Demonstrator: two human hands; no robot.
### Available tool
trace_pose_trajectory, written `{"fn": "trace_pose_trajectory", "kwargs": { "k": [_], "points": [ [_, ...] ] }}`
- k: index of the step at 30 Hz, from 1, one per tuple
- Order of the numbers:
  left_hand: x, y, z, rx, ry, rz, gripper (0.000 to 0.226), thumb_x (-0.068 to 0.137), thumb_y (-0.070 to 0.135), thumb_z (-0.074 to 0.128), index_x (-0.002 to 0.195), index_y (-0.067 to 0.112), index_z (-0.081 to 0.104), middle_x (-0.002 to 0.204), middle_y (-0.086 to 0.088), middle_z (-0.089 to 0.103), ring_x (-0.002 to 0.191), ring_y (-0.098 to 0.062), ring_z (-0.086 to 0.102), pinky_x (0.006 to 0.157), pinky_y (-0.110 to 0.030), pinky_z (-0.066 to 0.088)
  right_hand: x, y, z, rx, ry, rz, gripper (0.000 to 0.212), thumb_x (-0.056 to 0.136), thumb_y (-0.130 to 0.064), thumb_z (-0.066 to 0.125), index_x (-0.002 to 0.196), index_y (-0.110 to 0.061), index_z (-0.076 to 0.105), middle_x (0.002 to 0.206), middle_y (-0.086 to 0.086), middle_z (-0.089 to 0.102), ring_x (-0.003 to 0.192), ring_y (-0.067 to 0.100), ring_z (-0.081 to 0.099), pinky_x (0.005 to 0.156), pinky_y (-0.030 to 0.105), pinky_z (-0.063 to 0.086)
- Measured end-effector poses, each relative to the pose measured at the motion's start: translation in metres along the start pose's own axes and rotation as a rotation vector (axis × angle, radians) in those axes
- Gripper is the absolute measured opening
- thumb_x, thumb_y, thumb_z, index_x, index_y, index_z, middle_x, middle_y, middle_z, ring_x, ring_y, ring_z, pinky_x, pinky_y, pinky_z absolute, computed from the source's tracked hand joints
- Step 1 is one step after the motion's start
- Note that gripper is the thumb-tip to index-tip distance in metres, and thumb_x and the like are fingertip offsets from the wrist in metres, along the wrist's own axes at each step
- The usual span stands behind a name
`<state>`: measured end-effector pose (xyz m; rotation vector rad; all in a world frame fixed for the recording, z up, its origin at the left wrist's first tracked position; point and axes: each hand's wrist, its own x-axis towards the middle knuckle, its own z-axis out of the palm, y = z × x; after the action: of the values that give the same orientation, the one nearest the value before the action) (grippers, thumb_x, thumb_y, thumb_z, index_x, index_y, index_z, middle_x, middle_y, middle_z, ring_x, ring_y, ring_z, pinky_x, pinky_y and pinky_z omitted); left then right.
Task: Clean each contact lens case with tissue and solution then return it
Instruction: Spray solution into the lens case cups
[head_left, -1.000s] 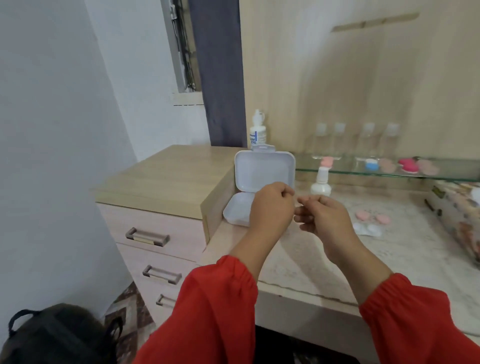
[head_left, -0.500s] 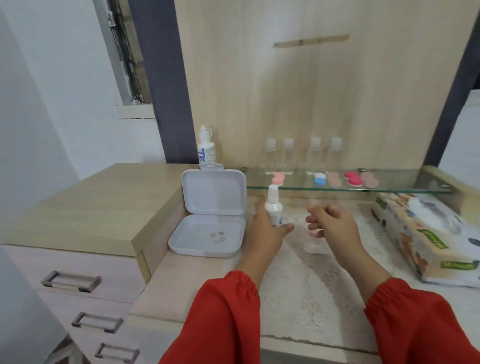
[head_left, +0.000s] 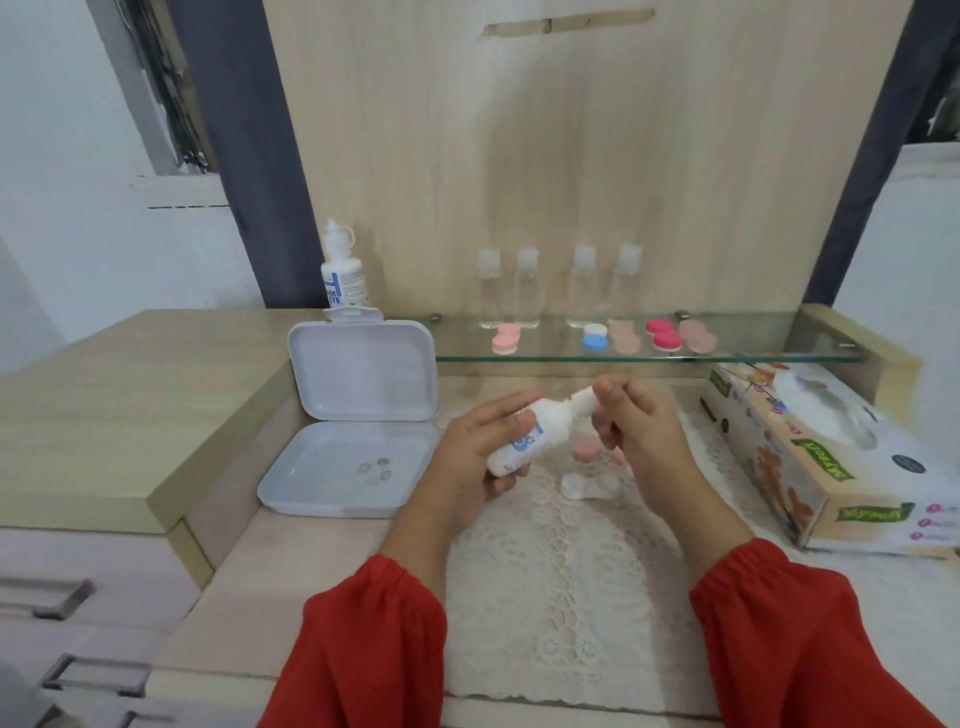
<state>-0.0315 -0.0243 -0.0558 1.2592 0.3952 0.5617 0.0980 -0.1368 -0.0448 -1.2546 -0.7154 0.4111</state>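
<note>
My left hand (head_left: 475, 449) grips a small white solution bottle (head_left: 524, 441), tilted with its nozzle pointing up and right. My right hand (head_left: 631, 426) pinches the bottle's cap end at the nozzle. Below the hands, on the lace mat (head_left: 566, 577), lies an open white contact lens case (head_left: 587, 486) with its two pink caps (head_left: 587, 448) just behind it, partly hidden by my right hand. Several more lens cases (head_left: 597, 336) in pink, blue, white and red sit on the glass shelf (head_left: 753, 356).
An open white plastic box (head_left: 358, 415) holding a few lenses lies at the left. A tissue box (head_left: 810, 452) lies at the right. A larger solution bottle (head_left: 340, 275) and several clear bottles (head_left: 561, 286) stand at the back. A raised wooden drawer unit (head_left: 114, 405) is on the left.
My view swung right and down toward the counter. My left hand took the small bottle off the counter and tilted it. My right hand came up to its nozzle end.
</note>
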Motion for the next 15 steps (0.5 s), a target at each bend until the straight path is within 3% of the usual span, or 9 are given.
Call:
{"fn": "trace_pose_trajectory", "kwargs": {
  "k": [3, 5, 7, 8, 10, 12, 13, 15],
  "points": [
    [0.003, -0.003, 0.001, -0.004, 0.007, -0.003, 0.019, 0.083, 0.018, 0.066, 0.101, 0.019, 0.070, 0.076, -0.013, 0.064, 0.049, -0.021, 0.050, 0.032, -0.015, 0.025, 0.001, 0.001, -0.005, -0.013, -0.052, -0.028, 0.009, 0.088, -0.009, 0.064, 0.079, -0.011, 0.067, 0.062, 0.004, 0.052, 0.052, 0.008, 0.046, 0.043, 0.015, 0.041],
    [0.006, -0.004, -0.001, -0.015, 0.058, -0.022, 0.012, 0.087, 0.017, 0.062, 0.099, 0.015, 0.065, 0.074, -0.013, 0.062, 0.045, -0.018, 0.048, 0.031, -0.014, 0.023, 0.002, 0.004, -0.010, 0.043, -0.127, -0.058, 0.021, 0.085, 0.003, 0.064, 0.097, -0.014, 0.070, 0.085, 0.003, 0.068, 0.072, 0.008, 0.061, 0.056, 0.019, 0.051],
    [0.009, -0.005, -0.005, -0.030, 0.087, -0.029, 0.012, 0.088, 0.017, 0.061, 0.099, 0.014, 0.063, 0.072, -0.012, 0.061, 0.042, -0.017, 0.047, 0.030, -0.014, 0.023, 0.004, 0.007, -0.014, 0.088, -0.169, -0.058, 0.037, 0.083, -0.001, 0.068, 0.115, -0.017, 0.065, 0.110, 0.000, 0.068, 0.095, 0.010, 0.064, 0.074, 0.024, 0.056],
    [0.010, -0.005, -0.005, -0.031, 0.094, -0.030, 0.013, 0.087, 0.018, 0.062, 0.099, 0.014, 0.063, 0.071, -0.012, 0.062, 0.042, -0.017, 0.047, 0.030, -0.014, 0.023, 0.004, 0.008, -0.013, 0.062, -0.145, -0.033, 0.034, 0.083, -0.012, 0.069, 0.116, -0.017, 0.064, 0.111, 0.000, 0.067, 0.095, 0.013, 0.063, 0.073, 0.024, 0.055],
    [0.010, -0.005, -0.006, -0.016, 0.101, -0.033, 0.014, 0.086, 0.018, 0.062, 0.100, 0.013, 0.064, 0.071, -0.012, 0.062, 0.043, -0.017, 0.047, 0.030, -0.014, 0.024, 0.003, 0.008, -0.010, -0.019, -0.069, 0.018, 0.027, 0.084, -0.031, 0.065, 0.102, -0.010, 0.068, 0.092, 0.006, 0.066, 0.077, 0.020, 0.061, 0.060, 0.024, 0.051],
    [0.011, -0.006, -0.006, -0.003, 0.109, -0.038, 0.017, 0.086, 0.018, 0.063, 0.102, 0.012, 0.064, 0.071, -0.013, 0.062, 0.042, -0.017, 0.047, 0.030, -0.014, 0.024, 0.005, 0.009, -0.011, -0.050, -0.036, 0.008, 0.015, 0.089, -0.021, 0.064, 0.091, -0.008, 0.070, 0.081, 0.009, 0.064, 0.068, 0.022, 0.058, 0.057, 0.022, 0.050],
    [0.011, -0.006, -0.006, -0.006, 0.112, -0.040, 0.018, 0.086, 0.018, 0.063, 0.103, 0.011, 0.064, 0.071, -0.014, 0.061, 0.042, -0.017, 0.047, 0.030, -0.014, 0.024, 0.005, 0.009, -0.013, -0.012, -0.069, -0.009, 0.009, 0.090, -0.011, 0.063, 0.095, -0.011, 0.070, 0.086, 0.008, 0.067, 0.074, 0.021, 0.061, 0.062, 0.023, 0.052],
    [0.012, -0.006, -0.007, -0.015, 0.118, -0.041, 0.019, 0.086, 0.018, 0.063, 0.103, 0.011, 0.063, 0.071, -0.014, 0.061, 0.042, -0.017, 0.047, 0.030, -0.014, 0.023, 0.005, 0.010, -0.015, 0.072, -0.139, -0.028, 0.028, 0.089, -0.002, 0.062, 0.111, -0.018, 0.067, 0.105, 0.003, 0.068, 0.092, 0.016, 0.064, 0.075, 0.026, 0.054]
  ]
}}
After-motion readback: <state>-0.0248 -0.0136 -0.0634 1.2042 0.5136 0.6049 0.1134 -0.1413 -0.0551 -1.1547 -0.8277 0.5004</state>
